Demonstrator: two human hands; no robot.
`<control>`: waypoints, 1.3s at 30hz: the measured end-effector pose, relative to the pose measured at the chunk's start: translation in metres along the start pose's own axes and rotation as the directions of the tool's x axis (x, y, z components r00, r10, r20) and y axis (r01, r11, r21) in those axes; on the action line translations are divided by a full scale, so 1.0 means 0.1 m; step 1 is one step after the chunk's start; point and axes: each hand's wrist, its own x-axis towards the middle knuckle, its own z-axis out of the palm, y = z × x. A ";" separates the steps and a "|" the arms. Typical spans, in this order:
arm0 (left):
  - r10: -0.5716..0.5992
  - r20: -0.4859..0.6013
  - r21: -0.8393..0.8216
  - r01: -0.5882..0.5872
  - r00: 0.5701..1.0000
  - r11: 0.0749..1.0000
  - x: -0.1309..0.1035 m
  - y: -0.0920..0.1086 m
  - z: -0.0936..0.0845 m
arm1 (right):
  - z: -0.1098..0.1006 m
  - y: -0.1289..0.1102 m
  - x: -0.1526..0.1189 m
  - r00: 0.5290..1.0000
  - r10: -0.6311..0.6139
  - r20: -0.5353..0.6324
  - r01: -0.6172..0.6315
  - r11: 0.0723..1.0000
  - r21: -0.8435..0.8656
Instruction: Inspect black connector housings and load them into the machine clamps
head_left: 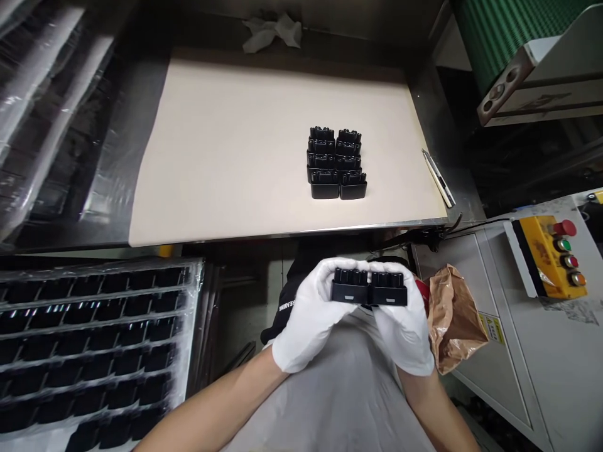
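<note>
Both hands wear white gloves and are held close together in front of my body, below the table's front edge. My left hand (pixel 316 309) is closed around a black plastic housing (pixel 349 290) with raised posts along its top. A matching black plastic housing (pixel 389 291) is gripped in my right hand (pixel 409 317). The two held parts sit side by side, and each shows a small light rectangular mark on its front. Beyond them, two columns of similar black parts (pixel 325 188) stand on the beige sheet (pixel 226 157) covering the table.
A clear tray (pixel 191 326) with rows of black parts lies at lower left, and stacked clear trays (pixel 51 113) rise above it. A utility knife (pixel 439 177) rests at the table's right edge. Further right are a yellow button box (pixel 549 257), a brown bag (pixel 455 317) and a green conveyor belt (pixel 509 37).
</note>
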 end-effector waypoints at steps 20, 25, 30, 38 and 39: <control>-0.002 0.020 -0.060 0.004 1.000 0.998 0.09 0.03 -0.02 | 0.04 -0.01 0.07 0.998 0.041 -0.040 -0.045 0.993 -0.105; -0.078 0.006 -0.081 0.078 0.997 0.994 0.12 0.02 -0.07 | 0.06 -0.03 0.07 0.995 0.054 -0.082 -0.072 0.971 -0.229; -0.119 -0.027 -0.063 0.117 0.993 0.991 0.13 0.03 -0.08 | 0.11 -0.04 0.06 0.987 0.105 -0.121 -0.128 0.972 -0.198; 0.011 -0.071 0.081 -0.005 0.997 0.997 0.11 0.06 0.00 | 0.15 -0.09 0.11 0.987 0.056 -0.147 -0.096 0.956 -0.279; 0.030 -0.084 0.108 -0.021 0.996 0.994 0.10 0.07 0.02 | 0.16 -0.10 0.11 0.988 0.049 -0.148 -0.090 0.956 -0.280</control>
